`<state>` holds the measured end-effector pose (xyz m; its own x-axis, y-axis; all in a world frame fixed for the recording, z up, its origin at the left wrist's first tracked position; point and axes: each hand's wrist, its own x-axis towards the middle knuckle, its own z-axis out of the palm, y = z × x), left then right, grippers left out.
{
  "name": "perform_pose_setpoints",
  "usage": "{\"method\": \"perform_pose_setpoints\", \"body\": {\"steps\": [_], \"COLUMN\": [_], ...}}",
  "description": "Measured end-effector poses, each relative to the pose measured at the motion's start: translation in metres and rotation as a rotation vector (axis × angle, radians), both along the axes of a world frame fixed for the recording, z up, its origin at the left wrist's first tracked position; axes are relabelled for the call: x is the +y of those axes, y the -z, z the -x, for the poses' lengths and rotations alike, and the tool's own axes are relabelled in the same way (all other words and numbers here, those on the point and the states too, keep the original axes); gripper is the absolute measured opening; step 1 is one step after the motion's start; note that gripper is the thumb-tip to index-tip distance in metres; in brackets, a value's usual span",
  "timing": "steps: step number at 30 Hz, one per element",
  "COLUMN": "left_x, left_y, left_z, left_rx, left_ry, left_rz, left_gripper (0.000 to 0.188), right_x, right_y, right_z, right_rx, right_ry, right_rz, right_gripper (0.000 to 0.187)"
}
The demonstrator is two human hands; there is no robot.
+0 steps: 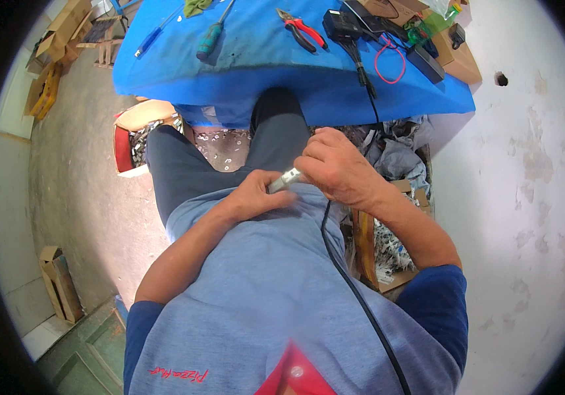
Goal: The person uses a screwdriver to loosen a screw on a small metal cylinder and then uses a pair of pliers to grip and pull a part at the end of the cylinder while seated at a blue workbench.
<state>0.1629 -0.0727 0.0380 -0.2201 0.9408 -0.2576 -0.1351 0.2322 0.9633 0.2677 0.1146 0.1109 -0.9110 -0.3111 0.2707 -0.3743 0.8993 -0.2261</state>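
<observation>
A small silvery metal piece [286,180], short and tube-like with dark slots in its side, is held between my hands above my lap. My left hand [256,194] is closed round its lower left end. At the upper right end, the curled fingers of my right hand [336,164] grip it and hide its tip. The exact kind of the piece cannot be made out. A black cable [345,263] runs up across my shirt and passes behind my right hand.
On the blue-covered table [243,79] lie red-handled pliers [301,29], a green screwdriver [211,41], a blue screwdriver [149,41] and black adapters [343,26]. A carton [123,148] of metal bits stands left of my legs; another scrap box [398,283] sits at my right.
</observation>
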Motion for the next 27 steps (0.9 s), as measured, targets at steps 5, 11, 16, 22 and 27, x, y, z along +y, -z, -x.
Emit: {"method": "perform_pose_setpoints", "body": {"steps": [5, 11, 16, 22, 27], "left_x": [0.0, 0.0, 0.002, 0.004, 0.006], "left_y": [0.006, 0.006, -0.005, 0.001, -0.003], "left_z": [0.001, -0.001, -0.001, -0.002, -0.002], "left_rx": [-0.002, 0.074, 0.134, 0.265, 0.273], "left_ry": [-0.054, -0.007, 0.06, 0.107, 0.09], "left_rz": [0.002, 0.02, 0.094, 0.097, 0.135], "left_gripper": [0.025, 0.028, 0.031, 0.033, 0.038], "right_x": [-0.01, -0.012, -0.008, -0.008, -0.013], "right_y": [0.008, 0.017, 0.019, 0.012, 0.014], "right_z": [-0.018, -0.027, -0.023, -0.017, -0.011], "right_rx": [0.154, 0.204, 0.091, 0.014, -0.001], "right_ry": [0.103, 0.115, 0.057, -0.038, -0.033], "right_rz": [-0.045, -0.064, -0.059, -0.134, -0.17], "right_gripper": [0.019, 0.021, 0.025, 0.029, 0.034]}}
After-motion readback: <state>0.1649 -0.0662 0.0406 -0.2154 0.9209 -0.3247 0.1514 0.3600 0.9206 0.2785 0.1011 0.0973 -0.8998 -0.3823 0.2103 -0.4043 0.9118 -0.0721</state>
